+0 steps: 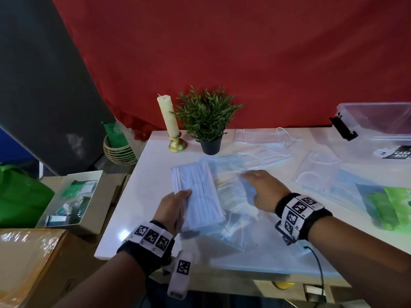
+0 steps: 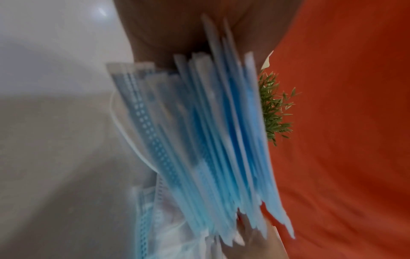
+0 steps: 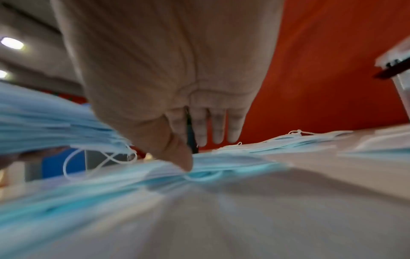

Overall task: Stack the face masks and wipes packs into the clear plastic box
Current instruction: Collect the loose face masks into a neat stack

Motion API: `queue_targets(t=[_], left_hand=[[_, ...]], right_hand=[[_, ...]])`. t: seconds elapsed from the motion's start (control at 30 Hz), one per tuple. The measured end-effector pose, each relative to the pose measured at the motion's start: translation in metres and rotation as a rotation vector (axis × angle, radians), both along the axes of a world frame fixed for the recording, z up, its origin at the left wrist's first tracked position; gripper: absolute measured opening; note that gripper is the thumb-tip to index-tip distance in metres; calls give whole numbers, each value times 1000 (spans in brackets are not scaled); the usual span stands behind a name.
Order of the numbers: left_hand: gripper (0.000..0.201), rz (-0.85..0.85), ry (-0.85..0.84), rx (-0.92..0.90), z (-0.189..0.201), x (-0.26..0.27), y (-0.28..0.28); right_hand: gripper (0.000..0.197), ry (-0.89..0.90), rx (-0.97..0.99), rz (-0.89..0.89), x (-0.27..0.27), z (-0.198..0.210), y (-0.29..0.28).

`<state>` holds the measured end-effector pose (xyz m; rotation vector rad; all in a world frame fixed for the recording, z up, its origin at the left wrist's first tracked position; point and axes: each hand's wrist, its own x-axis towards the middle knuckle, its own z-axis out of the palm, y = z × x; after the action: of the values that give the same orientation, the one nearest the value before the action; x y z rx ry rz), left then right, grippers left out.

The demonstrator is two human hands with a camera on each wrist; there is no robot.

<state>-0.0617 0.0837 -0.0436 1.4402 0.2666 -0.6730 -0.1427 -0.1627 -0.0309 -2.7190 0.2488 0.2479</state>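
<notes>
My left hand (image 1: 175, 205) grips a thick stack of blue and white face masks (image 1: 195, 196) by its near edge, lifted and tilted above the white table (image 1: 138, 210). The left wrist view shows that stack of masks (image 2: 199, 131) edge-on, fanned out below the palm. My right hand (image 1: 260, 187) lies flat, fingers straight, on a second pile of masks (image 1: 231, 174) on the table; in the right wrist view its fingers (image 3: 217, 126) are extended over the blue masks (image 3: 199, 168). The clear plastic box (image 1: 378, 121) stands at the far right, open on top. Green wipes packs (image 1: 391, 205) lie at the right edge.
More loose masks (image 1: 266, 143) are spread across the table's back and right. A potted plant (image 1: 206, 118) and a candle in a brass holder (image 1: 170, 123) stand at the back. Cardboard boxes (image 1: 71, 196) and a green bag (image 1: 20, 196) sit left of the table.
</notes>
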Motion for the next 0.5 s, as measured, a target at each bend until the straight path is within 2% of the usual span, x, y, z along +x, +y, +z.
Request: queue_targets(t=[0.1,0.3,0.5], left_hand=[[36,-1,0,-7,-2,5,2],[38,5,23,-31,-6,7,-7],[31,-4,12,-48,-7,10,-8]], right_hand=[[69,164,-103,117,-2,-14,-13],[46,61,-361,233,-2,-17,-15],[33,14,-279,171,-4,-10,-23]])
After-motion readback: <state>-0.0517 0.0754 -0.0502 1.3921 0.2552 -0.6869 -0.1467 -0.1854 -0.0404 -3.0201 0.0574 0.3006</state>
